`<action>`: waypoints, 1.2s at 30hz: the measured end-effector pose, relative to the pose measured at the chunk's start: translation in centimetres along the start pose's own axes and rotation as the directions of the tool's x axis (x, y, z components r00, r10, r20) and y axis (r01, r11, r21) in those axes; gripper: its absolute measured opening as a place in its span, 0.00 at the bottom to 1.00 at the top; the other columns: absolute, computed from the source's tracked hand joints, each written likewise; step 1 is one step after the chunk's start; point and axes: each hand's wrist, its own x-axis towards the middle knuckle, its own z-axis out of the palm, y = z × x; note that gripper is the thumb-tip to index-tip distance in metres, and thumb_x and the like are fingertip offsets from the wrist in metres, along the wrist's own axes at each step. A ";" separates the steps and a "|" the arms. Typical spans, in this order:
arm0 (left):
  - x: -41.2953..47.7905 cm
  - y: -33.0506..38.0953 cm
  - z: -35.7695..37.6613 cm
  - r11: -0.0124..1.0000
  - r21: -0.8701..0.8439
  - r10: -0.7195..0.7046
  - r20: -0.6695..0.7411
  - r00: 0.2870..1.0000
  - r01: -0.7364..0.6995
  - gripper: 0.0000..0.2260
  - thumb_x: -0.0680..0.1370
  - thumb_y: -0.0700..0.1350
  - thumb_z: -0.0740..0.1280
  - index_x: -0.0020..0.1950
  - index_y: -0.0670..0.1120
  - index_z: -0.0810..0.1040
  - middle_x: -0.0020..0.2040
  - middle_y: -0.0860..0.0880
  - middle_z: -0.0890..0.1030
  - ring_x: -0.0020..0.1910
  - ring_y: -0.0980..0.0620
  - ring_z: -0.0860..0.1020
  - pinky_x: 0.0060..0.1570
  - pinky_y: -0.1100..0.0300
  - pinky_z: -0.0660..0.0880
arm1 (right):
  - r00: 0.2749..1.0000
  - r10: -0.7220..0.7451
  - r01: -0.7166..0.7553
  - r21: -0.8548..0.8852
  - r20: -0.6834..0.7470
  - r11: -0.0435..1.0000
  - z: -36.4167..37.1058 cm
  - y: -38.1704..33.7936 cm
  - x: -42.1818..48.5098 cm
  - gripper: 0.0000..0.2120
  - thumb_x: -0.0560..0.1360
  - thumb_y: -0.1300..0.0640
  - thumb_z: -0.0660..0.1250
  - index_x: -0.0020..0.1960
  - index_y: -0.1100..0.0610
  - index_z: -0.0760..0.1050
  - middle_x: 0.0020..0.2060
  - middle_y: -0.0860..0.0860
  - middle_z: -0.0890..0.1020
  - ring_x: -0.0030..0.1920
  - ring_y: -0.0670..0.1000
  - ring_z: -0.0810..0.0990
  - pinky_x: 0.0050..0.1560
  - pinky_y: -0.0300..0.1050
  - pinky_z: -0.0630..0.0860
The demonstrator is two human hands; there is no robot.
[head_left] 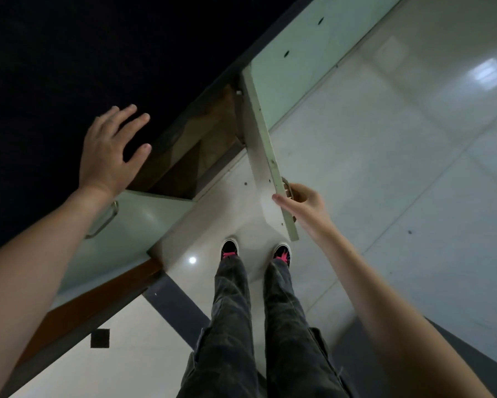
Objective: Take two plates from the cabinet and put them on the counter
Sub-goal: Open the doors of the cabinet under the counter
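A pale green cabinet door [266,145] under the dark counter [40,53] stands swung open toward me. My right hand [302,201] grips the door's handle at its outer edge. The opened cabinet [201,145] shows a dim brown wooden inside; no plates are visible in it. My left hand [109,150] hovers over the counter's front edge with fingers spread and nothing in it.
A shut pale green door with a metal handle [105,219] sits left of the open one. More green doors [313,44] run to the upper right. My feet [256,251] stand on a glossy white tiled floor [399,182].
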 end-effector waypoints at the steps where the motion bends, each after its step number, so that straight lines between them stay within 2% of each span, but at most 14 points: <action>1: 0.1 0.0 -0.1 1.000 0.000 -0.001 0.002 1.000 0.001 0.22 0.80 0.57 0.57 0.74 0.56 0.66 0.73 0.63 0.58 0.74 0.58 0.54 0.74 0.48 0.55 | 0.999 -0.032 0.031 -0.025 -0.031 0.999 -1.1 0.0 0.1 0.14 0.70 0.55 0.75 0.39 0.64 0.74 0.29 0.47 0.70 0.30 0.45 0.68 0.31 0.38 0.64; 4: -0.4 -0.6 -0.2 1.000 0.014 0.019 0.003 1.000 -0.019 0.23 0.80 0.58 0.56 0.74 0.56 0.66 0.72 0.69 0.54 0.74 0.62 0.50 0.72 0.60 0.49 | 0.990 -0.120 0.108 -0.154 -0.070 0.982 -3.2 -0.5 -0.3 0.20 0.71 0.54 0.72 0.39 0.69 0.68 0.31 0.53 0.65 0.33 0.49 0.63 0.35 0.43 0.59; 7: -0.9 -1.8 -0.2 1.000 0.024 -0.002 0.021 1.000 0.002 0.23 0.80 0.60 0.55 0.75 0.57 0.66 0.73 0.70 0.55 0.74 0.64 0.50 0.72 0.63 0.47 | 0.981 -0.180 0.161 -0.215 -0.072 0.963 -4.3 -0.8 -0.1 0.17 0.73 0.54 0.70 0.38 0.64 0.65 0.30 0.50 0.61 0.31 0.48 0.59 0.29 0.40 0.56; 9: 0.1 -1.2 1.0 1.000 0.018 -0.009 -0.032 0.999 0.009 0.23 0.79 0.61 0.55 0.75 0.61 0.63 0.75 0.68 0.56 0.75 0.63 0.51 0.73 0.64 0.47 | 0.979 -0.202 0.192 -0.234 -0.020 0.953 -8.7 -2.5 1.8 0.17 0.74 0.54 0.68 0.40 0.66 0.66 0.32 0.52 0.60 0.32 0.49 0.58 0.29 0.40 0.55; 11: 0.6 -2.1 1.0 1.000 0.011 -0.007 0.002 1.000 0.007 0.23 0.79 0.61 0.55 0.75 0.65 0.60 0.76 0.66 0.56 0.76 0.60 0.52 0.73 0.60 0.49 | 0.975 -0.219 0.215 -0.289 0.017 0.933 -10.5 -2.7 3.0 0.16 0.75 0.52 0.67 0.46 0.67 0.71 0.33 0.53 0.61 0.33 0.48 0.59 0.31 0.42 0.56; 14: 0.1 -3.2 1.5 1.000 0.011 0.010 -0.013 1.000 -0.010 0.24 0.78 0.60 0.57 0.75 0.64 0.60 0.77 0.63 0.58 0.76 0.55 0.58 0.73 0.47 0.59 | 0.973 -0.209 0.230 -0.357 0.096 0.905 -13.1 -4.0 4.8 0.12 0.75 0.50 0.67 0.52 0.57 0.80 0.32 0.49 0.65 0.31 0.46 0.62 0.29 0.38 0.60; 16: -0.1 -3.5 1.6 0.999 0.026 0.033 -0.026 0.999 -0.033 0.24 0.78 0.60 0.57 0.75 0.64 0.61 0.77 0.63 0.58 0.76 0.51 0.60 0.71 0.42 0.61 | 0.961 -0.228 0.271 -0.387 0.154 0.881 -14.8 -5.1 6.0 0.07 0.76 0.52 0.67 0.47 0.54 0.79 0.30 0.46 0.65 0.29 0.45 0.62 0.28 0.36 0.59; 20: -0.1 -2.7 1.1 0.999 0.013 0.035 -0.015 0.999 -0.035 0.23 0.79 0.61 0.55 0.75 0.64 0.60 0.76 0.66 0.56 0.77 0.57 0.54 0.73 0.46 0.57 | 0.945 -0.207 0.305 -0.458 0.251 0.835 -16.5 -6.6 7.6 0.12 0.77 0.53 0.66 0.42 0.61 0.72 0.28 0.47 0.61 0.28 0.48 0.59 0.28 0.42 0.56; 25: -0.4 -1.4 0.2 0.999 0.006 0.035 -0.035 0.999 -0.035 0.24 0.80 0.60 0.54 0.74 0.54 0.67 0.74 0.67 0.56 0.75 0.55 0.56 0.73 0.45 0.57 | 0.954 -0.182 0.274 -0.442 0.238 0.854 -15.5 -6.1 7.2 0.06 0.77 0.52 0.66 0.43 0.54 0.77 0.28 0.43 0.64 0.28 0.44 0.61 0.30 0.39 0.57; 27: -0.5 -0.9 -0.3 1.000 0.010 0.029 -0.025 0.999 -0.029 0.23 0.80 0.59 0.55 0.74 0.53 0.68 0.75 0.61 0.60 0.75 0.51 0.59 0.74 0.46 0.55 | 0.977 -0.155 0.208 -0.480 0.147 0.852 -14.5 -5.7 7.0 0.08 0.76 0.51 0.68 0.51 0.54 0.80 0.33 0.44 0.72 0.32 0.44 0.69 0.33 0.40 0.62; 29: -0.7 -0.3 -0.9 1.000 -0.007 -0.001 -0.003 1.000 0.001 0.22 0.80 0.56 0.57 0.73 0.52 0.69 0.75 0.53 0.67 0.76 0.46 0.62 0.74 0.46 0.55 | 0.983 -0.182 0.135 -0.555 -0.029 0.821 -12.8 -6.0 6.5 0.17 0.75 0.53 0.71 0.63 0.56 0.78 0.49 0.49 0.81 0.48 0.48 0.79 0.43 0.42 0.74; 30: -0.8 0.2 -1.3 0.999 -0.033 -0.037 0.012 0.999 0.038 0.22 0.80 0.54 0.60 0.73 0.51 0.70 0.75 0.49 0.68 0.76 0.44 0.62 0.74 0.45 0.55 | 0.969 -0.237 0.151 -0.590 -0.072 0.794 -11.6 -6.5 6.1 0.20 0.75 0.54 0.71 0.66 0.57 0.76 0.57 0.53 0.81 0.56 0.52 0.79 0.51 0.46 0.76; 33: -2.0 2.4 -2.5 0.966 -0.190 -0.179 0.003 0.984 0.176 0.20 0.79 0.51 0.63 0.71 0.49 0.73 0.72 0.45 0.72 0.73 0.45 0.67 0.72 0.46 0.63 | 0.896 -0.438 0.370 -0.667 0.072 0.647 -6.0 -8.8 3.9 0.21 0.76 0.53 0.70 0.67 0.56 0.76 0.63 0.55 0.80 0.63 0.56 0.77 0.59 0.46 0.72; 36: -6.1 4.2 -3.9 0.870 -0.398 -0.371 -0.138 0.918 0.292 0.19 0.79 0.51 0.63 0.68 0.47 0.76 0.66 0.47 0.76 0.67 0.50 0.73 0.66 0.58 0.69 | 0.771 -0.591 0.563 -0.686 0.236 0.461 1.7 -11.7 1.7 0.20 0.76 0.52 0.67 0.67 0.57 0.77 0.65 0.53 0.80 0.69 0.56 0.73 0.68 0.44 0.65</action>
